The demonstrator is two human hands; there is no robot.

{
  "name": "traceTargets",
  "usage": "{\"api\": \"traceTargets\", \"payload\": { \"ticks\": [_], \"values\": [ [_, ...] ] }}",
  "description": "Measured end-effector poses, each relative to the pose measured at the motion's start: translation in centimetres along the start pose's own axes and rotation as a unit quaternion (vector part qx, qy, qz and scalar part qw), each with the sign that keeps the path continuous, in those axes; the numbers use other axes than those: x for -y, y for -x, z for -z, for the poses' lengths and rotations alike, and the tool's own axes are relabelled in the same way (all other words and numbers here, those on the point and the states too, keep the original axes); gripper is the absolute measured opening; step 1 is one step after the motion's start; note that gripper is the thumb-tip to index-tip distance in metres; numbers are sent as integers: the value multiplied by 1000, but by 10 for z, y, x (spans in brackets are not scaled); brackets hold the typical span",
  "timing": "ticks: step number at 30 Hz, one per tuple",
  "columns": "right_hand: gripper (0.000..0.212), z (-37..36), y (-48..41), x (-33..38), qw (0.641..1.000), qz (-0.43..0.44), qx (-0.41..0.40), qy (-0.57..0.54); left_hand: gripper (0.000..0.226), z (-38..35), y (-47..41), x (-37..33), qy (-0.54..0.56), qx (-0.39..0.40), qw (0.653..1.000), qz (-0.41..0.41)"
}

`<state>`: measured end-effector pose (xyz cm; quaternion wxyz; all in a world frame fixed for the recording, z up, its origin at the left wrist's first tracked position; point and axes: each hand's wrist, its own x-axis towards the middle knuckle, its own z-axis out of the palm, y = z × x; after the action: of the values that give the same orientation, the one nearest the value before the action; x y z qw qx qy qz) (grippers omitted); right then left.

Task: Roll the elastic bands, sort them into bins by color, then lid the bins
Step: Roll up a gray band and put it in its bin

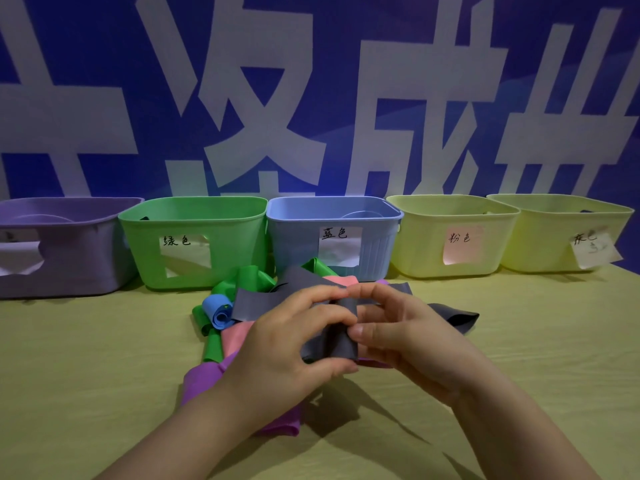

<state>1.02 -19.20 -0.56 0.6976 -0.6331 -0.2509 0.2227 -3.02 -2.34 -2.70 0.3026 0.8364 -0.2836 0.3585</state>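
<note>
**Grey band held mid-roll over the pile, five bins open behind**

Nearest the front edge of the counter (86,368), a purple band (204,379) lies flat, partly under the left wrist. Just above it both hands meet. The left hand (287,344) and the right hand (401,344) each pinch the grey band (337,341) with curled fingers and thumbs. They hold it off the surface, probably so the coil can be wound tight without dragging on the heap. Loose grey lengths trail out to both sides, and I cannot tell whether they are one band or several.

The unsorted pile lies under and behind the hands, near the middle of the counter. It holds a pink band (237,336), green bands (212,346) and an already curled blue roll (218,308). The pile sits right in front of the bins, so a careless reach could snag it.

Five open bins line the far edge:
- a purple bin (69,265) at the left end
- a green bin (194,220)
- a blue bin (332,213)
- a yellow bin labelled pink (450,223)
- a yellow bin labelled grey (554,220) towards the far right corner, which is where this band probably goes

No lid is plainly in view. A blue wall with large white characters (104,81) rises behind.
</note>
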Motion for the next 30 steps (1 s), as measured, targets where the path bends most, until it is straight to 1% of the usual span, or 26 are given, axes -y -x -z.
{"api": "traceTargets", "payload": {
  "ticks": [2, 4, 6, 7, 9, 11, 13, 15, 17, 21, 25, 28, 30],
  "values": [
    [51, 0, -1, -2, 1000, -7, 10, -17, 37, 1, 1, 1, -4, 4, 1000, -3],
    [49, -2, -1, -3, 1000, -2, 19, -19, 38, 0, 1, 1, -13, -4, 1000, -1],
    [41, -6, 0, -3, 999, 12, 15, 33, 42, -1, 1, 1, -18, -14, 1000, 11],
    [38, -8, 0, -4, 998, 18, 2, 65, 44, -3, 2, 0, -24, -17, 999, 15],
    [34, -12, -2, -6, 992, 30, -47, 117, 48, -5, 2, -1, -38, -16, 999, 13],
    [29, -14, -4, -9, 986, 45, -85, 135, 51, -7, 3, -3, -47, -13, 999, 7],
    [30, -15, -5, -8, 989, 45, -89, 112, 55, -8, 3, -6, -45, -11, 999, 9],
    [33, -13, -3, -6, 993, 33, -80, 80, 60, -8, 2, -7, -34, -8, 999, 20],
    [31, -11, -2, -4, 996, 27, -67, 48, 65, -6, 2, -6, -26, -6, 999, 30],
    [29, -8, -2, -3, 998, 10, -49, 39, 70, -4, 2, -7, -29, -2, 999, 33],
    [28, -11, -1, -5, 999, 3, -38, 35, 66, -7, 5, -4, -40, -22, 998, 40],
    [30, -12, -5, -12, 990, 21, -80, 116, 57, -10, 7, -1, -50, -35, 997, 42],
    [30, -14, -6, -12, 988, 24, -99, 114, 47, -11, 7, -1, -54, -34, 997, 32]
  ]
}}
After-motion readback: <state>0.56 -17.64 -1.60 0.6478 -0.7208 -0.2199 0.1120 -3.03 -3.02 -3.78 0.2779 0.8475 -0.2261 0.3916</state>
